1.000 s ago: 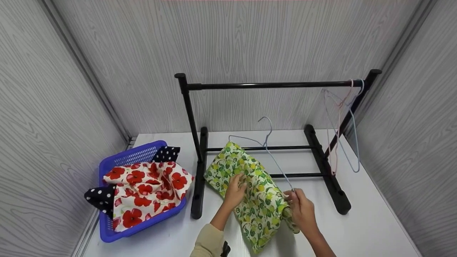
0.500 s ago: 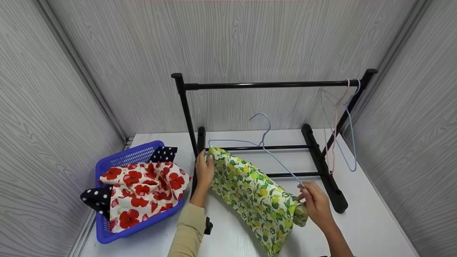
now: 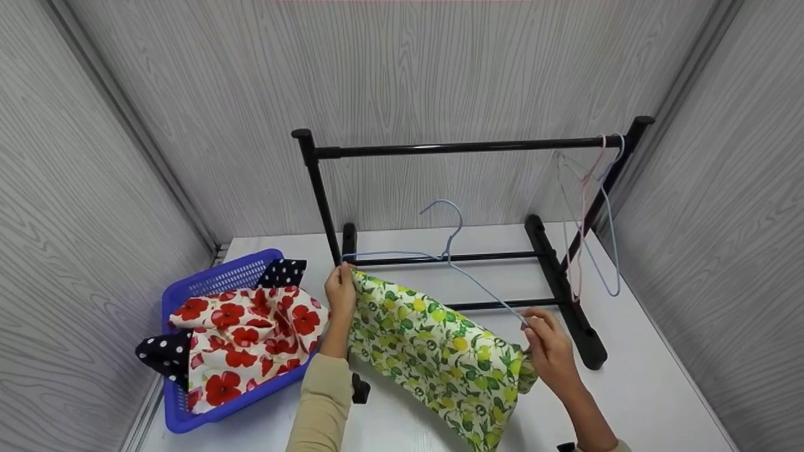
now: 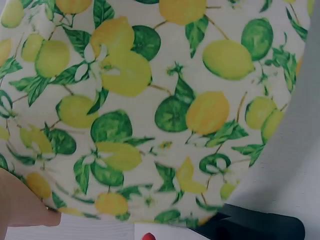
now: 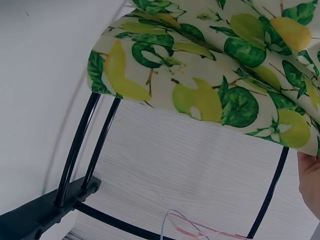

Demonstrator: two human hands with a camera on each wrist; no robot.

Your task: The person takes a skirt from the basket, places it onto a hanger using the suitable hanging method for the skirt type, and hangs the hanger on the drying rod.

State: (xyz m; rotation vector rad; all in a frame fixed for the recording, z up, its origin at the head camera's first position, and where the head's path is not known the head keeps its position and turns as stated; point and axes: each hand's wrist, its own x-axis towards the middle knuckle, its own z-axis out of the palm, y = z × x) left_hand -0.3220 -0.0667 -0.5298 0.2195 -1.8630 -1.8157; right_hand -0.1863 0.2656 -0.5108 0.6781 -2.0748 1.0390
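Lemon cloth: the lemon cloth (image 3: 440, 351) is stretched between the hands, its top edge sloping from 10 toward 4 o'clock.
Hanger: the blue hanger (image 3: 446, 254) spans the cloth's upper side, hook at 12 o'clock.
Left hand: the left hand (image 3: 341, 292), at the cloth's 10 o'clock, pinches its corner beside the hanger's end.
Right hand: the right hand (image 3: 553, 351), at 3 o'clock, pinches the hanger's lower end.
Rack: the black rack (image 3: 461, 149) stands on the table (image 3: 641, 402) toward 12 o'clock; spare hangers (image 3: 583, 207) hang at its 3 o'clock end.
Basket: the blue basket (image 3: 251, 398), at 9 o'clock, holds red-flowered fabric (image 3: 245, 339).
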